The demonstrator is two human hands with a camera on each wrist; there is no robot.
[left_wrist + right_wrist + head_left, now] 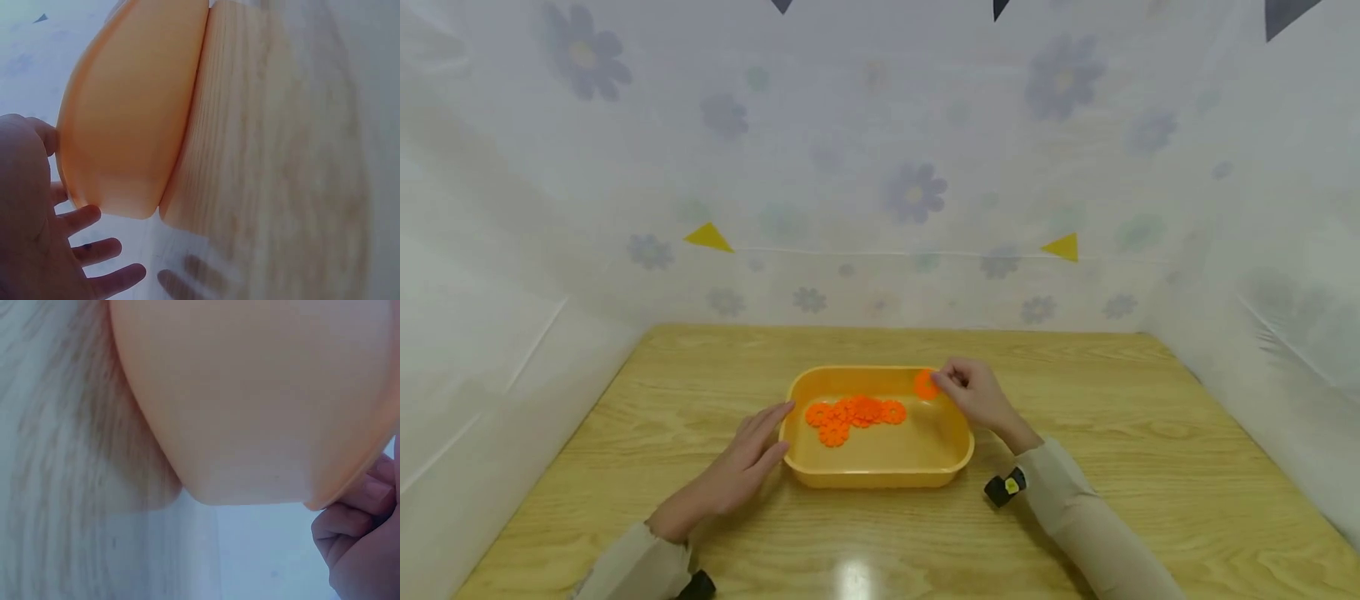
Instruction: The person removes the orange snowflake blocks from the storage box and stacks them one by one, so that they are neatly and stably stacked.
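A yellow plastic tray [880, 481] stands on the wooden table. Inside it, mostly left of the middle, several orange flower-shaped plastic pieces [833, 432] lie in an overlapping cluster. Over the tray's far right corner, my right hand [979, 398] pinches one more orange flower-shaped piece [925, 384] between thumb and finger. My left hand [739, 468] rests its fingertips and thumb on the left rim, with the fingers fairly straight. In the left wrist view, the spread fingers [97, 251] show beside the tray's wall [134, 112]. The right wrist view shows curled fingers [344, 522] by the rim; the held piece is hidden there.
The wooden table [880, 542] reaches back to a white flower-print curtain [850, 167], which also encloses both sides. Two yellow triangles [709, 237] mark the back curtain. Dark wrist bands [1004, 487] sit at both sleeves.
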